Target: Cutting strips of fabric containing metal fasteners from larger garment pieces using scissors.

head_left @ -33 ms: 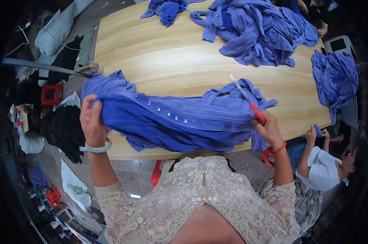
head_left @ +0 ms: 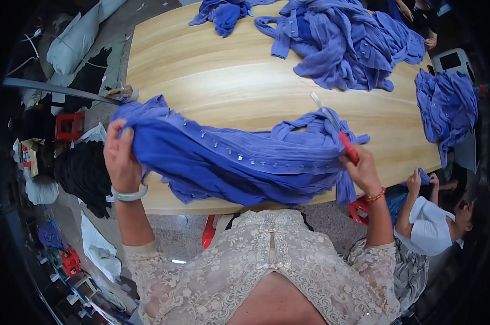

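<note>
A blue-violet garment (head_left: 223, 162) stretches sideways along the near edge of the table. Its long band carries a row of small shiny fastenings. At the garment's left end, my left hand (head_left: 121, 157) is closed, pinching the cloth between thumb and fingers. My right hand (head_left: 363, 172) is closed round a slim tool with a red handle (head_left: 349, 147). The tool's pale, flat shaft points away and to the left, above bunched cloth; its exact kind cannot be told. My right fingers also meet the garment's right end, and whether they grip it is hidden.
More blue-violet garments (head_left: 342, 46) lie heaped at the far right of the wooden table (head_left: 201, 70). Another bundle (head_left: 448, 105) hangs over the right edge. A small jar (head_left: 127, 93) stands by the left edge. A person in white (head_left: 431, 225) works cloth at right.
The tool and my right hand have shifted slightly right. My left hand has moved slightly up and left, and the band of fastenings has turned a little.
</note>
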`<state>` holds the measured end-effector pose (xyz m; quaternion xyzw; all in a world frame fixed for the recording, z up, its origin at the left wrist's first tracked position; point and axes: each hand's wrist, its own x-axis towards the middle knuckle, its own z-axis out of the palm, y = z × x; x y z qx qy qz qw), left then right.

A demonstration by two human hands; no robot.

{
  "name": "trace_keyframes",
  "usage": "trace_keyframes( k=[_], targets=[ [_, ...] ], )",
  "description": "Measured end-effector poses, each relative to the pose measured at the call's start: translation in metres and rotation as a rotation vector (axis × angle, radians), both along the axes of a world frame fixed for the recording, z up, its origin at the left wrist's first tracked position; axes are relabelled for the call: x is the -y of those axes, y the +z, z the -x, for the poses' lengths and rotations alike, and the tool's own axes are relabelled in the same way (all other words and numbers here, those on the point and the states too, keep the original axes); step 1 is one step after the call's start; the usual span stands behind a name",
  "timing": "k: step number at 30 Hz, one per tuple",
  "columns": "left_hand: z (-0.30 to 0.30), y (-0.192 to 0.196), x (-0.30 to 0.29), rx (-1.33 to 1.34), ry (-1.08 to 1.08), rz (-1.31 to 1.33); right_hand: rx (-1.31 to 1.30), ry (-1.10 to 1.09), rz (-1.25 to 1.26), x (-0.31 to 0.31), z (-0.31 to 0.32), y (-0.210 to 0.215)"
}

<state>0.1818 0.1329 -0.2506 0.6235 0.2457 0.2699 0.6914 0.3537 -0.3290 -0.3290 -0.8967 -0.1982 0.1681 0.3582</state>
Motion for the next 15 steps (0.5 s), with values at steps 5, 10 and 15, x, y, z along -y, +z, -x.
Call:
trace_keyframes(
  k=[5,10,15],
  targets=[
    [-0.083,0.016,-0.052,0.155,0.017,0.010,0.284,-0.075,-0.032,-0.038,-0.079,0.042],
    [-0.138,-0.048,-0.177,0.202,0.102,0.074,0.565,-0.102,0.062,-0.096,-0.170,0.048],
    [-0.148,-0.169,-0.181,-0.211,0.037,-0.370,0.509,0.058,0.139,-0.140,-0.157,-0.004]
  ],
)
